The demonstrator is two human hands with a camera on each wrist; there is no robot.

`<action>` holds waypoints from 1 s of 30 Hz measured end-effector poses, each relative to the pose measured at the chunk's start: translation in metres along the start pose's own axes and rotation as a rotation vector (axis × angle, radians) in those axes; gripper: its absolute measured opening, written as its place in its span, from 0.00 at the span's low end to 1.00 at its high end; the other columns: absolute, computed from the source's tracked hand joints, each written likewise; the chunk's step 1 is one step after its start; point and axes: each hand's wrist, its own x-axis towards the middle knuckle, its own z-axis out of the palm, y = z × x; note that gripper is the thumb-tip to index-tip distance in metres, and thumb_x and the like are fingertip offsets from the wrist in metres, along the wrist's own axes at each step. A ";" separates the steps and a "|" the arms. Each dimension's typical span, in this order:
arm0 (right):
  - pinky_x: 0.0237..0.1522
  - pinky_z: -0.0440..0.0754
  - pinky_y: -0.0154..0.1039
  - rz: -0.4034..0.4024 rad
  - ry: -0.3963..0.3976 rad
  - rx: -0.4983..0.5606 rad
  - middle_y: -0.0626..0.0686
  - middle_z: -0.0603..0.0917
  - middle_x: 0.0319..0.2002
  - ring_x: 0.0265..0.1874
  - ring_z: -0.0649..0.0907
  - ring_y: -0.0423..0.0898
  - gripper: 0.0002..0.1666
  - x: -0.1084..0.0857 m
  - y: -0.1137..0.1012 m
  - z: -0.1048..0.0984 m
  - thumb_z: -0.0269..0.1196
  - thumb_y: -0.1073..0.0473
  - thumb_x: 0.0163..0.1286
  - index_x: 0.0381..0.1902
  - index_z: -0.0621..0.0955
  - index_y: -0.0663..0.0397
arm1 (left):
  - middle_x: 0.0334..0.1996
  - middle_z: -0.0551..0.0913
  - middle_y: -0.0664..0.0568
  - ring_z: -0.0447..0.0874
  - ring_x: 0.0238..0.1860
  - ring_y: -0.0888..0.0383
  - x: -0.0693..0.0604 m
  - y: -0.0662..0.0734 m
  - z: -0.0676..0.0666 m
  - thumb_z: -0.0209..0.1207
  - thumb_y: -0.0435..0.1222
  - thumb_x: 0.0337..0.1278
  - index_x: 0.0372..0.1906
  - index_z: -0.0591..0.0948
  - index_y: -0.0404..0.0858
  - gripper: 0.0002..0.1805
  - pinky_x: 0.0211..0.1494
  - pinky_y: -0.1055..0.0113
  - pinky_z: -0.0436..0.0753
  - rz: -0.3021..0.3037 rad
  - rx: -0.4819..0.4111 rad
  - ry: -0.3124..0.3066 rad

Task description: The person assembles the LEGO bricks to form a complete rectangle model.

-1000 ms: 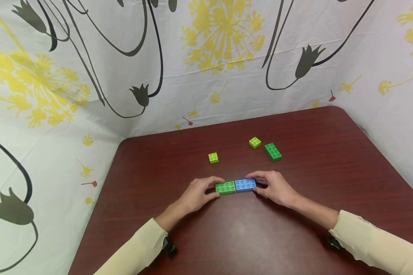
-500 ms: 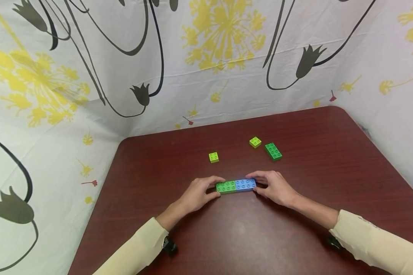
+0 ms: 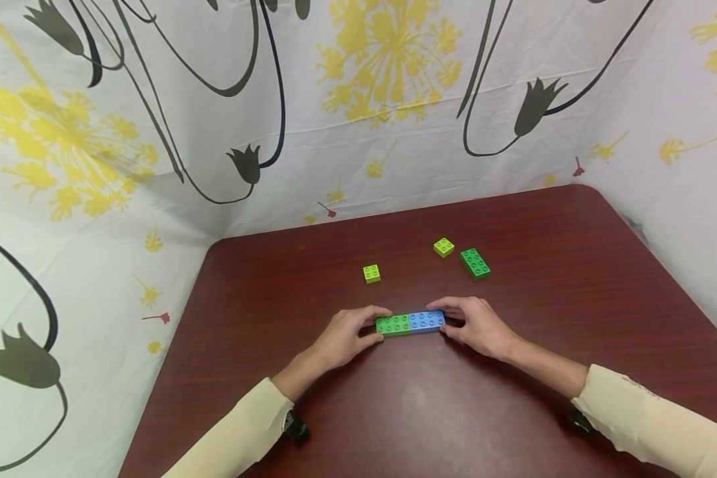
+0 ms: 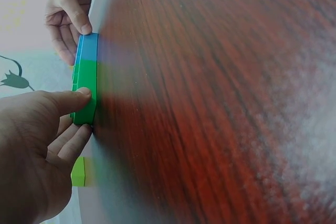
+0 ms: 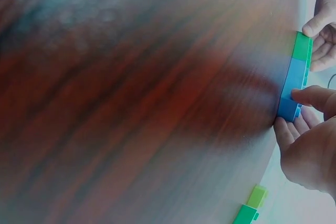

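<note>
On the table lie a green building brick (image 3: 393, 324) and a blue building brick (image 3: 427, 321), end to end and touching, studs up. My left hand (image 3: 343, 336) pinches the green brick at its left end, thumb on the near side and fingers on the far side. At the other end, my right hand (image 3: 477, 325) pinches the blue brick the same way. The left wrist view shows the left thumb pressing the side of the green brick (image 4: 86, 80). In the right wrist view the right thumb touches the blue brick (image 5: 295, 77).
Beyond the hands lie two small lime bricks, one lime brick (image 3: 372, 273) on the left and another lime brick (image 3: 444, 247) farther back. A darker green brick (image 3: 475, 263) lies beside the latter. A patterned cloth (image 3: 394, 172) hangs behind the dark red table (image 3: 263, 279).
The green brick and my left hand have shifted slightly right, and the thin gap between the green and blue bricks has closed. My right hand stays almost still.
</note>
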 end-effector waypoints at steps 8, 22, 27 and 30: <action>0.59 0.84 0.52 0.005 -0.005 0.000 0.62 0.85 0.61 0.63 0.84 0.59 0.28 0.000 0.000 -0.001 0.71 0.78 0.65 0.63 0.84 0.61 | 0.63 0.85 0.56 0.85 0.60 0.65 0.000 0.001 0.000 0.71 0.34 0.68 0.68 0.82 0.46 0.25 0.63 0.65 0.83 -0.010 -0.002 0.002; 0.59 0.84 0.53 0.015 -0.020 -0.006 0.62 0.84 0.63 0.63 0.84 0.59 0.30 0.001 0.000 -0.002 0.71 0.77 0.65 0.65 0.83 0.61 | 0.63 0.85 0.56 0.84 0.61 0.64 0.000 0.002 -0.001 0.72 0.35 0.67 0.68 0.81 0.46 0.26 0.64 0.62 0.83 -0.019 0.005 0.003; 0.60 0.83 0.53 0.018 -0.024 -0.002 0.62 0.84 0.63 0.63 0.84 0.58 0.30 0.000 0.000 -0.003 0.72 0.76 0.65 0.65 0.83 0.60 | 0.64 0.85 0.56 0.85 0.61 0.64 -0.001 0.002 -0.002 0.73 0.36 0.67 0.69 0.81 0.46 0.27 0.64 0.64 0.83 -0.014 0.000 0.003; 0.60 0.83 0.53 0.012 -0.026 0.005 0.62 0.84 0.63 0.63 0.84 0.58 0.30 0.000 0.001 -0.003 0.72 0.76 0.65 0.65 0.83 0.61 | 0.64 0.85 0.56 0.85 0.61 0.63 -0.001 0.001 -0.003 0.73 0.35 0.67 0.69 0.81 0.45 0.27 0.63 0.65 0.83 -0.005 -0.006 0.001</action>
